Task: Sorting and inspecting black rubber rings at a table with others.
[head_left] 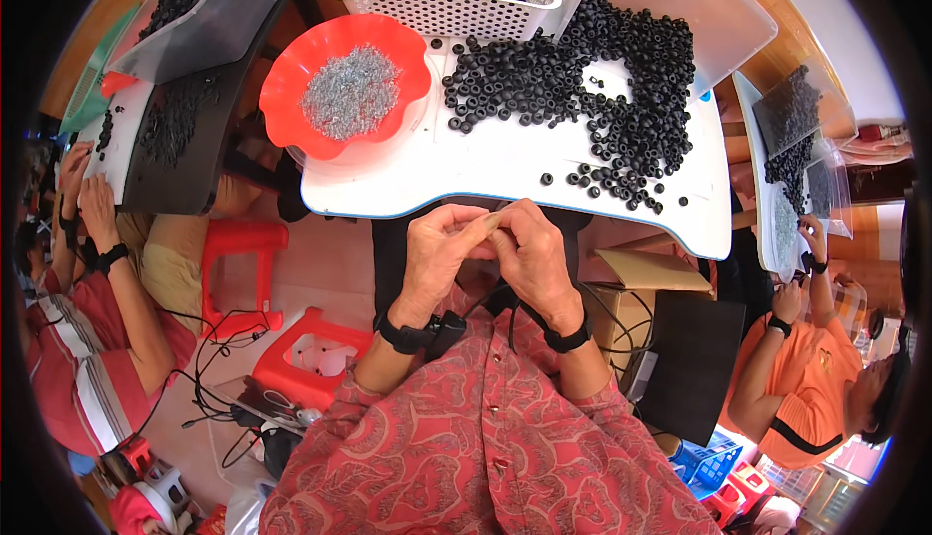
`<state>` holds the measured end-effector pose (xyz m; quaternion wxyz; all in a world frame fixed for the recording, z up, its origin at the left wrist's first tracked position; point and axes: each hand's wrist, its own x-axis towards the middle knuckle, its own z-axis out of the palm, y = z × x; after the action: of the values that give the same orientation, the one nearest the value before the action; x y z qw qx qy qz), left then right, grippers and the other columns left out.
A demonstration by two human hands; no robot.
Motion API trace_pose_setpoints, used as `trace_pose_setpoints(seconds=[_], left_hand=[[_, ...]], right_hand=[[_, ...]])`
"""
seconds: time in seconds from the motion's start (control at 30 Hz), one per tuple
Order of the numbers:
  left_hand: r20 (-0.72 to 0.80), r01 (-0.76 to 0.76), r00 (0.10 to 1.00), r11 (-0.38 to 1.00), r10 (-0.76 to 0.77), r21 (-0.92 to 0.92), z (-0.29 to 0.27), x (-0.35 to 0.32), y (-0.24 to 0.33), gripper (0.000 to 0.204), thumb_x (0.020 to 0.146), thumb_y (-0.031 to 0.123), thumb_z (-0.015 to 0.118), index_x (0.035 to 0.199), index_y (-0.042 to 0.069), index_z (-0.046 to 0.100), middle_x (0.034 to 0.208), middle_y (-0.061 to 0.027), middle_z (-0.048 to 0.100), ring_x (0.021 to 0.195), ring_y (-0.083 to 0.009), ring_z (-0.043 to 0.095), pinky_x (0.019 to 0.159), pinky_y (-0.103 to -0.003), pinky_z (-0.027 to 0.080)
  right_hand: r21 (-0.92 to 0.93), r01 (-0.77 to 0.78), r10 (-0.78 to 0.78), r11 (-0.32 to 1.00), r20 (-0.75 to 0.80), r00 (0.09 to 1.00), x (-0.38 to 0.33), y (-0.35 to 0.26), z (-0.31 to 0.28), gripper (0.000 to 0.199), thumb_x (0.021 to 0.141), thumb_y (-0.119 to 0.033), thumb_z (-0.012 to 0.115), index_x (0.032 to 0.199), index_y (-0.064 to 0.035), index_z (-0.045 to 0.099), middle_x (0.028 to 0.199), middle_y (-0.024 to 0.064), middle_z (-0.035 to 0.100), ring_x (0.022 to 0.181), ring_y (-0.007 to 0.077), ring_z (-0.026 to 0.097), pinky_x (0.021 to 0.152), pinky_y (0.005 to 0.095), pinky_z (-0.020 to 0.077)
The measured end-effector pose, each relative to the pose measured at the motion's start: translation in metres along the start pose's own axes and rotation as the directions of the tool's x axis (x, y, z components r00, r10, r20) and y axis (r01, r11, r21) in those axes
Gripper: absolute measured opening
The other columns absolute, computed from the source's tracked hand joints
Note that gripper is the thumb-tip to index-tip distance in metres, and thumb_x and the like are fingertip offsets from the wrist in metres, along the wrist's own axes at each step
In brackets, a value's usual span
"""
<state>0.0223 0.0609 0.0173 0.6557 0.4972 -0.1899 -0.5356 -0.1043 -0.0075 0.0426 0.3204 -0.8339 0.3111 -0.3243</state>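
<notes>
My left hand [439,253] and my right hand [536,255] meet just off the near edge of a white table [417,178]. Both are closed, with thumbs and fingertips pinched together. Whatever sits between the fingertips is too small and too covered to make out. Beyond my hands, a large pile of small black round pieces with holes [524,79] spreads over the table, a few loose ones lying nearest me. At the left stands a red bowl with a wavy rim [279,103], holding a heap of tiny clear-grey pieces [351,91].
A white perforated basket [442,18] with more black pieces stands at the back. Beside it leans a clear plastic bin [718,16]. Co-workers sit left and right at other tables. Below are red stools [311,360], loose cables and a cardboard box [621,317].
</notes>
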Motion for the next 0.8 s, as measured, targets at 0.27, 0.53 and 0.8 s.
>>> trace_pose_setpoints(seconds=[0.27, 0.53, 0.8], left_hand=[[0.016, -0.011, 1.000, 1.000, 0.011, -0.009, 0.000, 0.001, -0.003, 0.026, 0.089, 0.011, 0.070, 0.103, -0.010, 0.063, 0.091, -0.0143, 0.069, 0.075, -0.0171, 0.070, 0.065, -0.027, 0.061], [0.044, -0.089, 0.995, 0.991, 0.085, 0.100, -0.003, 0.003, -0.013, 0.023, 0.094, 0.008, 0.063, 0.110, -0.008, 0.063, 0.093, -0.0126, 0.069, 0.076, -0.0159, 0.069, 0.066, -0.028, 0.061], [0.176, -0.093, 0.977, 0.983, 0.120, -0.156, -0.009, 0.006, -0.004, 0.025, 0.099, 0.011, 0.055, 0.114, -0.008, 0.061, 0.088, -0.0110, 0.064, 0.071, -0.0120, 0.063, 0.065, -0.029, 0.061]], right_hand=[[0.079, -0.084, 0.079, 0.993, 0.062, 0.995, 0.000, 0.001, -0.003, 0.006, 0.082, 0.001, 0.064, 0.088, 0.0001, 0.064, 0.084, 0.0140, 0.060, 0.075, 0.0330, 0.063, 0.065, 0.0396, 0.0507], [0.168, -0.266, 0.254, 0.949, 0.088, 0.963, -0.005, 0.008, 0.002, 0.009, 0.083, 0.001, 0.067, 0.092, 0.0007, 0.065, 0.082, 0.0117, 0.066, 0.072, 0.0217, 0.066, 0.062, 0.0315, 0.0515], [0.512, -0.382, 0.483, 0.770, -0.075, 0.872, -0.006, 0.012, 0.012, 0.012, 0.093, -0.006, 0.062, 0.101, 0.0022, 0.065, 0.090, 0.0067, 0.069, 0.079, 0.0100, 0.064, 0.071, 0.0229, 0.0513]])
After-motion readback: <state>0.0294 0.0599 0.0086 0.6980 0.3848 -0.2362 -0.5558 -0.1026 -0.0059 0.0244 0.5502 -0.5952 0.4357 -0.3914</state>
